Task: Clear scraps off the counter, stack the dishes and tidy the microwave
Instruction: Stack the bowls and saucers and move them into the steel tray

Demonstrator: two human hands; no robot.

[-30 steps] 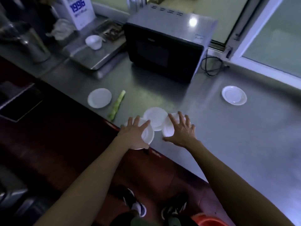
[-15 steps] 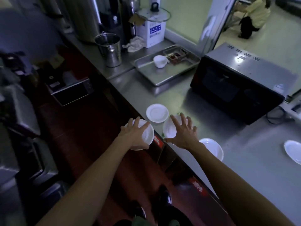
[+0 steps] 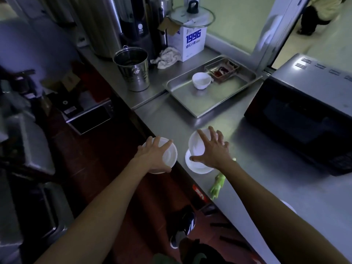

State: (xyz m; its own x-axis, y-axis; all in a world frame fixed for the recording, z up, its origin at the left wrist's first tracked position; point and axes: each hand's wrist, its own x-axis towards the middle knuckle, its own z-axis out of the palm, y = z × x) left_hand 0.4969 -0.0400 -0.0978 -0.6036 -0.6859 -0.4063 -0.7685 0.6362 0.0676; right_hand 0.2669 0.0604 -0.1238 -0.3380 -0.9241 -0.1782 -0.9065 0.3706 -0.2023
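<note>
Dim kitchen, steel tabletop (image 3: 257, 153) with dark microwave (image 3: 302, 115) at right. Left hand (image 3: 154, 153) grips a white dish (image 3: 167, 157) off the tabletop's edge. Right hand (image 3: 211, 149), fingers spread and curled, holds a tilted dish (image 3: 196, 141) over a plate (image 3: 196, 166) on the tabletop. Green scrap (image 3: 217, 185) lies beside the right forearm.

The left hand (image 3: 154, 155) grips a white plate (image 3: 168, 156) held off the worktop's (image 3: 266, 168) front edge. The right hand (image 3: 213, 151) grips a tilted second plate (image 3: 195, 143) over a third plate (image 3: 198, 167) lying at that edge. A green scrap (image 3: 217, 186) lies nearby along the front edge. The microwave (image 3: 304, 115) stands toward the back, beside a tray (image 3: 209, 100) holding a bowl (image 3: 201, 80).
</note>
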